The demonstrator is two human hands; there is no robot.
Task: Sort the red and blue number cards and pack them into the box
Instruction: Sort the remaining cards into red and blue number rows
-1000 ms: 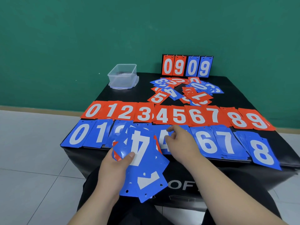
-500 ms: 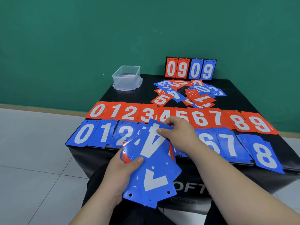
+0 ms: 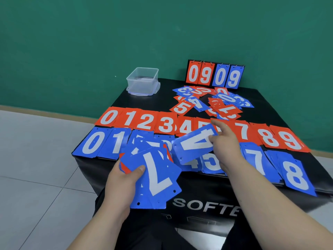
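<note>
Head view: sorting is well along, and packing has not begun. The clear box point(image 3: 143, 81) at the far left corner of the counter point(image 3: 144, 103) looks empty.

- **Red row:** the red row point(image 3: 144, 121) crosses the middle of the counter. Nine digits show, 0 to 5 and 7 to 9; the 6 would lie behind the right hand.
- **Blue row:** the blue row point(image 3: 93, 143) along the near edge shows 0, 1, 4, 5, 7 and 8. The rest are covered, and I see no 9.
- **Unsorted:** a loose pile point(image 3: 212, 101) of mixed cards lies near the far edge, in front of one scoreboard stand point(image 3: 214, 73) showing four cards.
- **Hands:** the left hand point(image 3: 122, 179) grips a fan of blue cards point(image 3: 156, 177) with a 7 on top. The right hand point(image 3: 225, 141) pinches one blue 4 card point(image 3: 194, 145) above the blue row.
</note>
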